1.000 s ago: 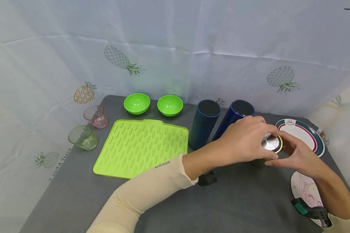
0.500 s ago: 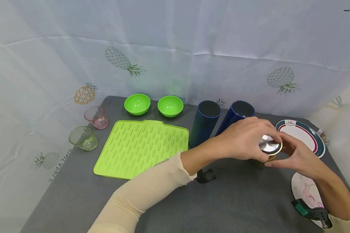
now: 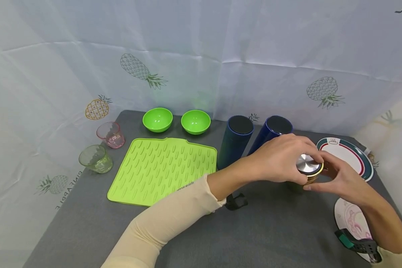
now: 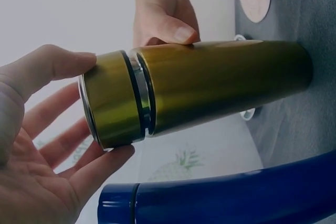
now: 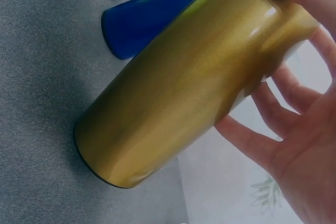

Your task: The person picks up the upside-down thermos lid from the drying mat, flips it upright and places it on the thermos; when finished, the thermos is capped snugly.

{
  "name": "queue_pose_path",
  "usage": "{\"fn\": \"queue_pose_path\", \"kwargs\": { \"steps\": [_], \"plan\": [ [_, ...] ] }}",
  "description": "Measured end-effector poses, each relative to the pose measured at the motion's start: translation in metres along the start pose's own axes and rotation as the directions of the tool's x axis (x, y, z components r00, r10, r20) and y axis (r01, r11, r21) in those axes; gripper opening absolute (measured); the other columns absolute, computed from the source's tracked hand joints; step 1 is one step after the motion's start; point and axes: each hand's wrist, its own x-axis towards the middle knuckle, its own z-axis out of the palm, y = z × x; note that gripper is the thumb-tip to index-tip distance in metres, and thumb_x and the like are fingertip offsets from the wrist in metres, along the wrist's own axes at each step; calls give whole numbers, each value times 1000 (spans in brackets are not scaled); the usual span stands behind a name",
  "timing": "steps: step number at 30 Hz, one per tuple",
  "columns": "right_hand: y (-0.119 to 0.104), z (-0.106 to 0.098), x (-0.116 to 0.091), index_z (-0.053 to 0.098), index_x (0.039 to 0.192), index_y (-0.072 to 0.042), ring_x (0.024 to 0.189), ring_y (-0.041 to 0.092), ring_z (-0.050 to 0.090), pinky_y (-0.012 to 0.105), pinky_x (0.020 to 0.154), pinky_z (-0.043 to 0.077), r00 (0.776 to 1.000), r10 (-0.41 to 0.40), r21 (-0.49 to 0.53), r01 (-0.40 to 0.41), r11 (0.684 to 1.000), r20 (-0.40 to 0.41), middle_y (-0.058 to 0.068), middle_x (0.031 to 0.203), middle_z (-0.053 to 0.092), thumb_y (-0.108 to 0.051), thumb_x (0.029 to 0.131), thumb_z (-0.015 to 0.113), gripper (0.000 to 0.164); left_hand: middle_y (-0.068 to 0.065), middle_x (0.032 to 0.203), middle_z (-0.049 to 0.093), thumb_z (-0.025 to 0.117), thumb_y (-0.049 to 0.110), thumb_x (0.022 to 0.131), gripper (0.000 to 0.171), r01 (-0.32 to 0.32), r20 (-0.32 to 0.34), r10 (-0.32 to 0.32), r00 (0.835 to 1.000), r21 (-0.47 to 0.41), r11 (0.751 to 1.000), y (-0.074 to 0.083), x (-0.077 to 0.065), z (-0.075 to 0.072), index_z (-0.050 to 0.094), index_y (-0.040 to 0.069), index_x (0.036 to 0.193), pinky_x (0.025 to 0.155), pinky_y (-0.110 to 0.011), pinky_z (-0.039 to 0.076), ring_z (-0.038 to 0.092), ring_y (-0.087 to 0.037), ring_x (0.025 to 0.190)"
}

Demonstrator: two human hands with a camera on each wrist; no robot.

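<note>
A gold thermos bottle (image 5: 168, 87) stands on the dark table at the right in front of the person. Its gold lid (image 4: 111, 100) has a shiny steel top and sits at the bottle's mouth, with a narrow gap showing the neck beneath. My left hand (image 3: 278, 160) pinches the lid between thumb and fingers from the left. From the other side my right hand (image 3: 346, 182) grips the upper part of the body, thumb on one side and fingers around the other. In the head view both hands and the lid hide most of the body.
Beside the gold bottle stand a blue thermos (image 3: 277, 128) and a teal one (image 3: 234, 143). Leftward lie a green mat (image 3: 164, 171), two green bowls (image 3: 158, 120) and two glasses (image 3: 96, 159). Two plates (image 3: 348, 152) are at the right; a curtain hangs behind.
The lid has shifted slightly left and now shows more of its gold side under the steel top. My left fingers have shifted around it; the right hand stays nearly still.
</note>
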Motion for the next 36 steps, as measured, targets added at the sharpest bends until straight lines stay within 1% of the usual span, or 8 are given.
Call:
{"fn": "queue_pose_path", "kwargs": {
  "steps": [7, 14, 17, 20, 22, 24, 28, 36],
  "plan": [
    [-1, 2, 1, 54, 137, -7, 101, -1, 63, 6, 87, 48, 1000, -23, 7, 23, 1000, -2, -8, 120, 63, 14, 66, 83, 79, 15, 140, 61, 83, 29, 85, 44, -34, 47, 34, 998, -11, 999, -2, 1, -2, 72, 28, 127, 106, -13, 35, 51, 1, 124],
    [0, 3, 1, 54, 138, -8, 101, -3, 63, 4, 87, 48, 1000, -15, -8, 15, 1000, -16, -10, 118, 63, 13, 65, 84, 82, 12, 143, 59, 80, 24, 86, 41, -62, 70, 65, 995, -43, 997, -5, 0, -2, 72, 26, 126, 98, -8, 38, 51, 0, 125],
    [1, 4, 1, 53, 140, -9, 103, -5, 62, 4, 87, 47, 1000, 2, -15, -2, 1000, -21, -13, 119, 63, 11, 66, 84, 83, 11, 141, 60, 80, 27, 87, 43, -35, 39, 36, 999, -31, 999, -3, -2, 0, 71, 26, 129, 95, -8, 40, 51, 0, 123],
    [2, 4, 0, 51, 144, -11, 105, -7, 61, 3, 87, 47, 1000, 10, -19, -10, 1000, -21, -15, 122, 61, 11, 67, 84, 86, 13, 134, 61, 80, 36, 87, 48, 41, -20, -40, 999, 36, 999, 2, -5, 3, 67, 30, 133, 91, -9, 42, 53, 2, 116],
    [3, 3, 0, 50, 146, -11, 106, -7, 60, 3, 87, 47, 1000, 9, -19, -10, 1000, -21, -15, 125, 59, 11, 67, 84, 88, 13, 127, 62, 80, 42, 86, 52, 95, -58, -91, 994, 72, 993, 5, -6, 5, 65, 32, 135, 85, -9, 43, 53, 3, 108],
    [3, 2, -1, 50, 146, -10, 107, -5, 60, 3, 87, 46, 1000, 6, -19, -7, 1000, -23, -14, 126, 59, 11, 68, 84, 88, 14, 122, 63, 80, 48, 85, 55, 131, -85, -123, 989, 107, 986, 8, -6, 7, 64, 33, 135, 80, -9, 43, 53, 4, 103],
    [2, 2, -1, 49, 145, -9, 108, -4, 60, 2, 87, 46, 1000, 11, -18, -11, 1000, -27, -14, 128, 58, 11, 68, 84, 87, 14, 118, 64, 81, 50, 84, 56, 127, -108, -114, 987, 115, 985, 8, -6, 10, 64, 30, 134, 77, -8, 42, 53, 4, 97],
    [0, 4, -2, 48, 148, -8, 107, -7, 59, 2, 88, 46, 999, 1, -16, -1, 1000, -35, -14, 126, 58, 12, 67, 84, 90, 14, 121, 66, 81, 42, 85, 55, 70, -84, -65, 994, 60, 996, 1, -3, 8, 65, 28, 135, 85, -8, 42, 55, 4, 103]
  ]
}}
